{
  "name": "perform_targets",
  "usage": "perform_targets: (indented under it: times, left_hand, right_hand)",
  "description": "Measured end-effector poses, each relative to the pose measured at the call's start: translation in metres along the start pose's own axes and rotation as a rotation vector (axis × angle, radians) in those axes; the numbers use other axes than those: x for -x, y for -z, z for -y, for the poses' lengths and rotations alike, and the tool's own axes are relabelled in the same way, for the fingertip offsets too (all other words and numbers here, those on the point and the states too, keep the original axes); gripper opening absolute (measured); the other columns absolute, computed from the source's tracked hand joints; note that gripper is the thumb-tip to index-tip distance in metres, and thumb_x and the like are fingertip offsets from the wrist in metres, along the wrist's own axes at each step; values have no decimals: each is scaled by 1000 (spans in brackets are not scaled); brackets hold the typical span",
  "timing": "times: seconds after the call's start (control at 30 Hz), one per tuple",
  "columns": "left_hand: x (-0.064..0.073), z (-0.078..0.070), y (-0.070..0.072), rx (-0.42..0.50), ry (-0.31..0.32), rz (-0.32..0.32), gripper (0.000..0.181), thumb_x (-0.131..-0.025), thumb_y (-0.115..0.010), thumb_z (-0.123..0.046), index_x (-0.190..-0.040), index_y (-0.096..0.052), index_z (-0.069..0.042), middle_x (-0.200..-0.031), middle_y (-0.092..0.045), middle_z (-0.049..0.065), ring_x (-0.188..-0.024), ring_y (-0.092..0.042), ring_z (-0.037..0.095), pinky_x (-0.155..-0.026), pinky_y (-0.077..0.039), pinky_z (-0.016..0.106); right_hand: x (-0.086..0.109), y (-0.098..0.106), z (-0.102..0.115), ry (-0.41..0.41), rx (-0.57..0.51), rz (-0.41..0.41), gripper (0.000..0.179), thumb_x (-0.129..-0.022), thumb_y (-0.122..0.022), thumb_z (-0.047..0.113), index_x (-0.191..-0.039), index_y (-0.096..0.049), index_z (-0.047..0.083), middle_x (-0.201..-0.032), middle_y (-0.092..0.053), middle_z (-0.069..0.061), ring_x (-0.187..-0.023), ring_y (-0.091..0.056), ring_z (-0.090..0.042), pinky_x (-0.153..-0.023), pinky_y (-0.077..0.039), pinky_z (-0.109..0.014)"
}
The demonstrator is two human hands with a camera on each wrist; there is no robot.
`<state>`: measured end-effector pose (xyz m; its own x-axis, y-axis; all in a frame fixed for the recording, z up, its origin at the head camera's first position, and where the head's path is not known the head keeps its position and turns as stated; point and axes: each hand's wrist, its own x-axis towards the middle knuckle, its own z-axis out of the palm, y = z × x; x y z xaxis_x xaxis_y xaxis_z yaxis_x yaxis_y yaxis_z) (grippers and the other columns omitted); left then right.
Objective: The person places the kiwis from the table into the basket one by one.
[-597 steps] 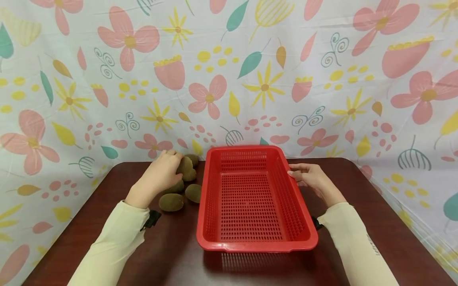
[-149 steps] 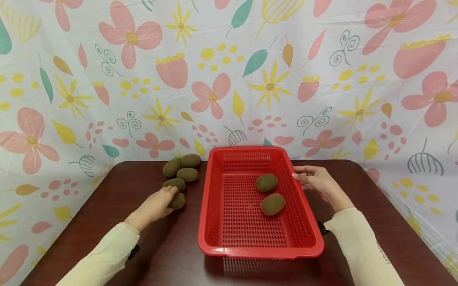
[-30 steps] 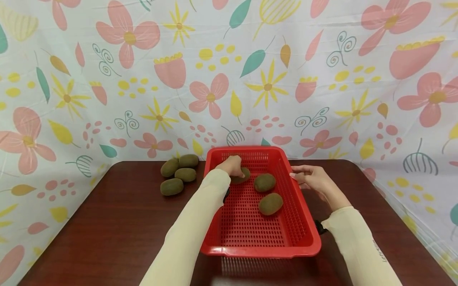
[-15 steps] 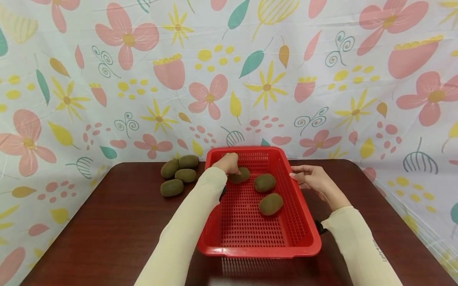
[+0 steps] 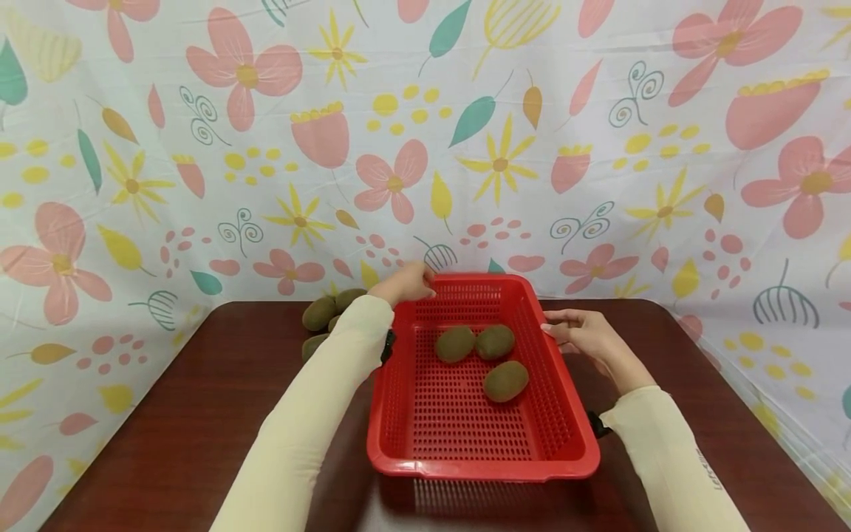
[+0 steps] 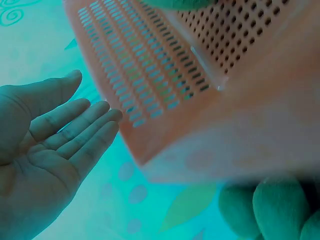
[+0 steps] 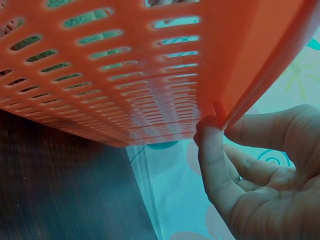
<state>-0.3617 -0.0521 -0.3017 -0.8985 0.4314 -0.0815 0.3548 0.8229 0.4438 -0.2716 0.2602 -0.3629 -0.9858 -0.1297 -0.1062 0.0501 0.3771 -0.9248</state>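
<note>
the right hand (image 5: 580, 334) pinches the side rim of the red basket (image 5: 488, 469) with thumb and finger, maybe so it won't slide on the counter (image 5: 166, 428). the left hand (image 5: 407, 284) holds nothing, fingers straight, by the basket's far left corner; i can't tell if it touches. three kiwis (image 5: 455, 344) sit inside, where the walls should stop them rolling off. more kiwis (image 5: 319, 315) lie close together left of the basket, likely for easy reach.

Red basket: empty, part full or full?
Part full. In the head view, the red basket holds three kiwis, and much of its perforated floor is bare.
</note>
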Motion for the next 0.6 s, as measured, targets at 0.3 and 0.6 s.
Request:
perform_targets:
  times: [0.3, 0.6]
  left_hand:
    - [20, 32, 28, 59, -20, -61, 36, -93, -62, -6, -124, -57, 9, -122, -61, 23, -113, -58, 33, -95, -48, 40]
    - [36, 85, 39, 58, -73, -112, 31, -87, -70, -13, -110, -65, 8, -104, -68, 20, -100, -64, 29, -88, -51, 35]
  right_hand:
    - [0, 0, -1, -1, 8, -4, 60, -94, -64, 26, -140, -43, -6, -97, -70, -5, -83, -66, -16, -78, -56, -36]
    - [1, 0, 2, 5, 16, -7, 59, -94, -64, 25, -139, -44, -7, -96, -70, -6, -83, -67, -17, -78, -56, -37]
